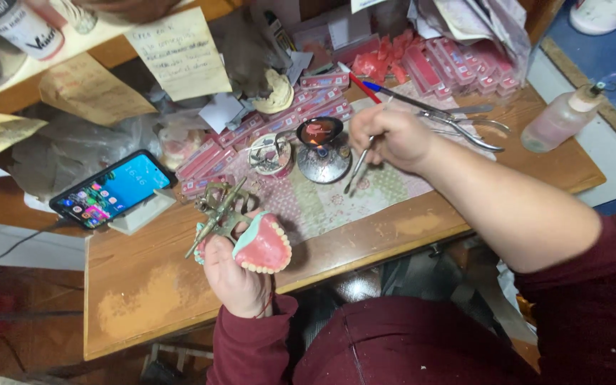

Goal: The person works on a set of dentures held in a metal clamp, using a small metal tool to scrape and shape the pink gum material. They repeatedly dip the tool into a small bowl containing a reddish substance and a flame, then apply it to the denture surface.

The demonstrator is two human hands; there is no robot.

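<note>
1. The left hand (233, 274) was closed around a metal articulator (219, 210) that carried a pink wax denture (264, 244) with a row of small pale teeth along its lower edge; the denture sat against the thumb side of the hand, and the brass-coloured frame stuck out above the fingers.
2. The right hand (391, 135) was closed in a pen-like grip on a slim metal instrument (358, 165), whose free end pointed down and away from the fingers toward the patterned cloth (322, 203).
3. Just beside the right hand, on its thumb side, stood a small metal burner (321, 153) with a dark spoon-like bowl over a small orange flame.
4. Beyond that burner, farther from the right hand, sat a small round metal dish (271, 153).
5. Behind the right hand lay metal pliers (468, 128) and a blue pen (393, 93), both apart from the fingers.
6. Well away from the right hand, toward the table's far corner, stood a plastic squeeze bottle (561, 117) of pinkish liquid.
7. Above and to the outer side of the left hand, a lit smartphone (112, 189) leaned on a small white stand, near but not touching the articulator.
8. Both hands were over a worn wooden table (144, 285); boxes of pink wax strips (458, 64) lay far behind the right hand.
</note>
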